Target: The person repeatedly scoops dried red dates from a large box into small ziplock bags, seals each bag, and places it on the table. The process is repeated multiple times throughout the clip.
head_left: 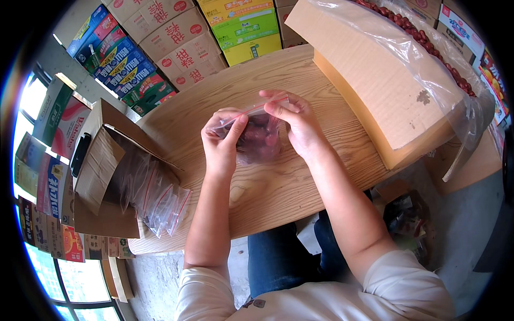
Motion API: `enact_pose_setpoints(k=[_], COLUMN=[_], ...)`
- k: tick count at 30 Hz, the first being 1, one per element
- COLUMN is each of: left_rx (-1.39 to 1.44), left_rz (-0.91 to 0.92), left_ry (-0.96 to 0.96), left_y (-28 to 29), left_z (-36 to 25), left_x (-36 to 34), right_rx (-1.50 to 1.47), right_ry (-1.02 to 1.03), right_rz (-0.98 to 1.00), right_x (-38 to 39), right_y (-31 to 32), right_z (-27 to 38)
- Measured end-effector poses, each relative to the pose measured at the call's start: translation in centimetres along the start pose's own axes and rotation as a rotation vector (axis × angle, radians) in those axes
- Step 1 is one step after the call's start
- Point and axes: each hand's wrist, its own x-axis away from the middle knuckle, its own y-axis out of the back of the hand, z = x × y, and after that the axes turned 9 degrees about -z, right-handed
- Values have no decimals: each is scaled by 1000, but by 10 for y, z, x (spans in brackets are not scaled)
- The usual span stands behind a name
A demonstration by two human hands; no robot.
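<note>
A clear zip bag (pixel 261 140) filled with dark red dates rests on the wooden table (pixel 289 187) before me. Its red-striped zip edge is at the top, between both hands. My left hand (pixel 224 131) pinches the left end of that edge, thumb on the near side. At the right end, my right hand (pixel 293 119) grips the same edge between thumb and fingers. Beside my left forearm, several empty zip bags (pixel 163 200) spill out of an open cardboard box (pixel 107 187) lying at the table's left.
A large cardboard carton (pixel 375 80) lined with clear plastic stands at the right, with loose red dates (pixel 423 40) inside. Stacked boxes (pixel 184 48) line the back. More cartons (pixel 45 176) are piled at the left by a window. A bag of items (pixel 407 216) sits on the floor.
</note>
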Motion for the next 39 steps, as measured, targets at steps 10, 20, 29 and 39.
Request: enact_pose_setpoints(k=[10,20,29,39], left_rx=[106,242,227,-75], left_rz=[-95,-151,-189,225], left_ry=[17,-105,26,362], left_y=[12,22,16,20], left_z=[5,16,20,15], left_x=[-6,-15,-13,-12], right_rx=[66,-28,193,174], right_ry=[31,41,-172,-100], right_rz=[-80,-90,214,41], right_x=[-4,-9,3,-4], right_y=[8,13,8,13], right_z=[-1,-2,-9,-32])
